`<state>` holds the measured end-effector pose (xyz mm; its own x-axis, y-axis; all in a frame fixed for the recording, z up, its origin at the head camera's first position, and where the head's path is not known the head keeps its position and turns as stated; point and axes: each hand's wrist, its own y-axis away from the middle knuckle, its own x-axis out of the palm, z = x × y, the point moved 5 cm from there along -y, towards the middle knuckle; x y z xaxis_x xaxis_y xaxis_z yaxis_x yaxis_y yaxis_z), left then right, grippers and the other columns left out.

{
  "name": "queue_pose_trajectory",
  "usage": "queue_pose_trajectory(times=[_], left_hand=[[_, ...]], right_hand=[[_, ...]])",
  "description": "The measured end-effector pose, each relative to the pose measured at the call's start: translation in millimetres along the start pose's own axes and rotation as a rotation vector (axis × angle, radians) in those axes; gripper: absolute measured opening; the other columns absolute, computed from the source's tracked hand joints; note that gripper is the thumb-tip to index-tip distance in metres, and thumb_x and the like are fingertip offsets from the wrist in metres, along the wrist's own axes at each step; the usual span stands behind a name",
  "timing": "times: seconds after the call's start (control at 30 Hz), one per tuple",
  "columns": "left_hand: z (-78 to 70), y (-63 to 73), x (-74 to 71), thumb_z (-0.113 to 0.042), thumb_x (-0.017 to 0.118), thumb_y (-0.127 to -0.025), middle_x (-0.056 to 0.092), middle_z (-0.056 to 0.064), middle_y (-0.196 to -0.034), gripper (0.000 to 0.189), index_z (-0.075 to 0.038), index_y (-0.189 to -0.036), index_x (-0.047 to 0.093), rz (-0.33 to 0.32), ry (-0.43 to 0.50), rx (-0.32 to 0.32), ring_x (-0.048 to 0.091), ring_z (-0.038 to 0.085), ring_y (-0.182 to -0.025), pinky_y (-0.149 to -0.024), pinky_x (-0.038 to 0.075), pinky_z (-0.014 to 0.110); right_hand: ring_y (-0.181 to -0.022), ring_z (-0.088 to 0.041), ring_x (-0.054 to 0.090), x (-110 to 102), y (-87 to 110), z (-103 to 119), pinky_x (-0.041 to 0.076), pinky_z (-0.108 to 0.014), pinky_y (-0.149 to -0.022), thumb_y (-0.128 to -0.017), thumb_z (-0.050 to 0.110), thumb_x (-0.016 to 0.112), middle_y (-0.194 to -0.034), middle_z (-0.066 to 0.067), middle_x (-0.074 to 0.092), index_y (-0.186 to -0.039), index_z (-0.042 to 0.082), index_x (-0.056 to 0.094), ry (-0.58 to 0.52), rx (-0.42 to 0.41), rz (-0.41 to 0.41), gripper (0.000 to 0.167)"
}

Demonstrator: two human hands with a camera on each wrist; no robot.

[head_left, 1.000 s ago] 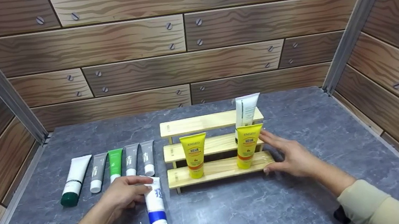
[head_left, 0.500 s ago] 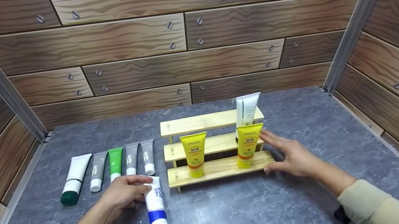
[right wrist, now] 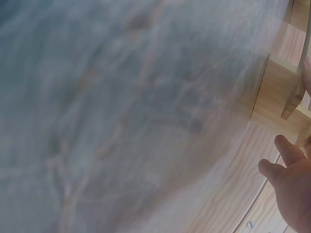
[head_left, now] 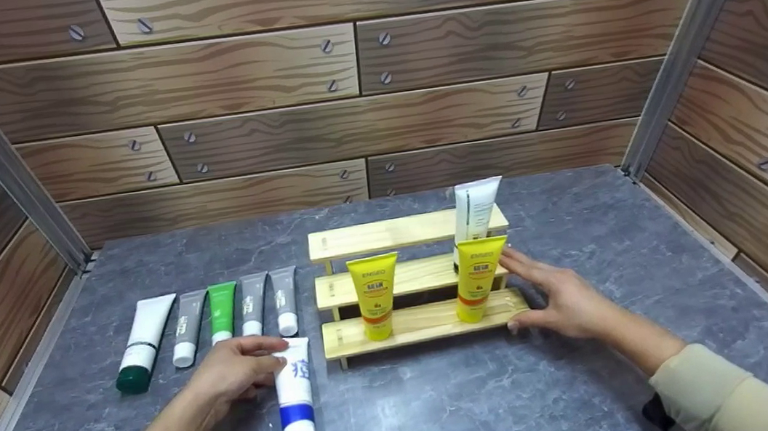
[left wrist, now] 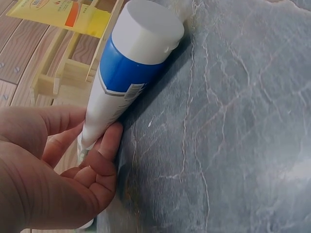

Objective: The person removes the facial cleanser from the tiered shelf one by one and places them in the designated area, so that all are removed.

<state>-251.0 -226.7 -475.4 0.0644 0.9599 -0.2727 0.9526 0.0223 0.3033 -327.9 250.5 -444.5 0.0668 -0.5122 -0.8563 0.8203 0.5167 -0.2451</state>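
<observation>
My left hand (head_left: pixel 238 372) pinches the flat upper end of a white squeeze tube (head_left: pixel 295 395) with a blue band and a white cap. The tube's cap points toward me, low over the table; in the left wrist view, thumb and fingers are on either side of the white tube (left wrist: pixel 102 104). A three-step wooden display rack (head_left: pixel 413 329) stands right of it. My right hand (head_left: pixel 563 303) touches the rack's right end, fingers fairly straight. Two yellow tubes (head_left: pixel 376 297) stand upright on the lowest step. Behind the right one, a white tube (head_left: pixel 475 211) stands on the middle step.
Left of the rack lies a row of tubes: a white one with a dark green cap (head_left: pixel 143 344), several grey ones (head_left: pixel 189 331) and a green one (head_left: pixel 223 308). The grey marbled table (head_left: pixel 451 405) is bounded by wood-patterned walls (head_left: pixel 249 71) at the back and sides.
My left hand and the white tube with the blue band have shifted slightly to the left. My right hand stays at the rack's end.
</observation>
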Motion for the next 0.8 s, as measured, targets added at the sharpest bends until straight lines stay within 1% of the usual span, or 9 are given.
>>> queue_pose_trajectory(times=[0.13, 0.33, 0.47, 0.63, 0.8], left_hand=[[0.1, 0.4, -0.3, -0.008, 0.079, -0.09, 0.075, 0.003, -0.084, 0.037, 0.0, -0.125, 0.074, 0.0, 0.0, 0.003, 0.069, 0.016, -0.072, -0.059, 0.049, 0.029], [-0.3, 0.3, -2.2, -0.009, 0.079, -0.09, 0.076, 0.004, -0.087, 0.037, 0.0, -0.125, 0.075, -0.022, -0.031, 0.001, 0.07, 0.017, -0.073, -0.06, 0.05, 0.03], [-1.4, 1.8, -4.2, -0.01, 0.079, -0.091, 0.077, 0.004, -0.09, 0.036, -0.001, -0.125, 0.075, -0.026, -0.051, -0.005, 0.071, 0.018, -0.074, -0.061, 0.05, 0.031], [-3.8, 4.2, -6.7, -0.012, 0.078, -0.093, 0.078, 0.006, -0.097, 0.032, -0.002, -0.123, 0.076, -0.007, -0.079, -0.014, 0.073, 0.019, -0.077, -0.061, 0.05, 0.031], [-6.8, 6.7, -9.6, -0.013, 0.077, -0.094, 0.079, 0.009, -0.101, 0.032, -0.002, -0.125, 0.075, 0.013, -0.101, -0.053, 0.075, 0.021, -0.082, -0.063, 0.051, 0.03]], right_hand=[[-0.148, -0.046, 0.04, 0.1, 0.0, 0.0, 0.031, -0.067, -0.117, -0.08, 0.042, 0.093, -0.17, -0.011, 0.032, -0.163, 0.014, 0.041, 0.0, -0.006, -0.006, 0.102], [-0.148, -0.047, 0.04, -0.4, -0.2, 0.4, 0.031, -0.068, -0.117, -0.08, 0.045, 0.091, -0.17, -0.014, 0.032, -0.164, 0.016, 0.041, 0.006, 0.0, -0.001, 0.102], [-0.147, -0.047, 0.041, -0.5, -0.6, 0.4, 0.031, -0.068, -0.117, -0.081, 0.048, 0.09, -0.17, -0.012, 0.032, -0.164, 0.017, 0.041, 0.013, 0.004, 0.002, 0.101], [-0.147, -0.047, 0.042, -0.6, -0.6, -0.1, 0.031, -0.068, -0.117, -0.081, 0.048, 0.09, -0.171, -0.011, 0.031, -0.164, 0.017, 0.041, 0.018, 0.003, -0.001, 0.101], [-0.148, -0.047, 0.04, -0.3, 0.2, -0.7, 0.03, -0.068, -0.117, -0.08, 0.045, 0.091, -0.172, -0.009, 0.029, -0.165, 0.019, 0.038, 0.015, 0.015, 0.009, 0.104]])
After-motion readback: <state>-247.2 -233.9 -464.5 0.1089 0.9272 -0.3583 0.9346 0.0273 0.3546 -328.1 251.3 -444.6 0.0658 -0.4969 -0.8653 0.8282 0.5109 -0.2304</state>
